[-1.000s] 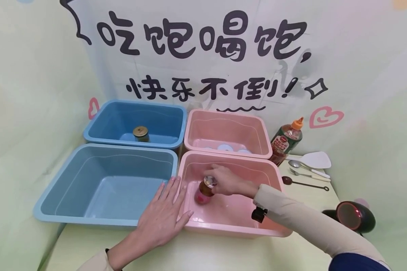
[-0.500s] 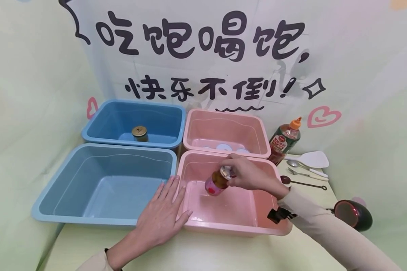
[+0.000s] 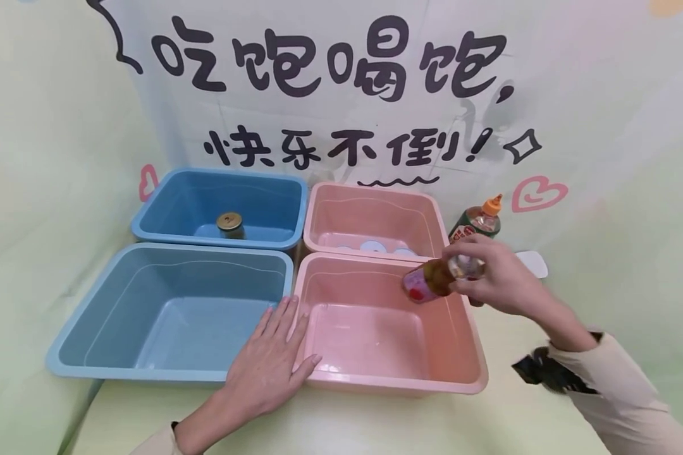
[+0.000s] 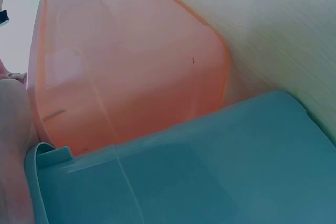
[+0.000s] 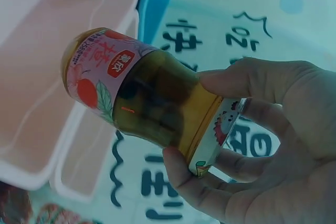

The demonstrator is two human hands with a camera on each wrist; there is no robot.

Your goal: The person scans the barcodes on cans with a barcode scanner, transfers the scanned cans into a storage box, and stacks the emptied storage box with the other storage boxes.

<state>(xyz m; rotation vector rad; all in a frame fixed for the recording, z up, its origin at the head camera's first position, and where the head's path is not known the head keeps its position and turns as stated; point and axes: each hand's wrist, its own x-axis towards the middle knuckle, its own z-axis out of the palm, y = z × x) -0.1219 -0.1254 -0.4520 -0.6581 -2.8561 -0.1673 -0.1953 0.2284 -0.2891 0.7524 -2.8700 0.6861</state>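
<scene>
While the right grip (image 3: 503, 278) pinched a glass jar (image 3: 424, 283) by its lid end, tilted above the far right corner of the near pink tub (image 3: 370, 335), its forearm (image 3: 566, 323) slanted in from the right. The left grip (image 3: 269, 361) lay unclenched, straight-fingered, over the edges of that and the near blue tub (image 3: 199, 328). Farther back stood one far pink tub (image 3: 375, 215), one orange-capped bottle (image 3: 482, 219) and one far blue tub (image 3: 199, 202) holding one gold-lidded jar (image 3: 229, 222).

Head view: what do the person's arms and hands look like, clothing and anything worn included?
The left hand and right hand are ungloved. The left sleeve and right sleeve are plain light beige. A thin black band shows at the left cuff; a chunky black device sits at the right wrist, its markings too blurred to read.
</scene>
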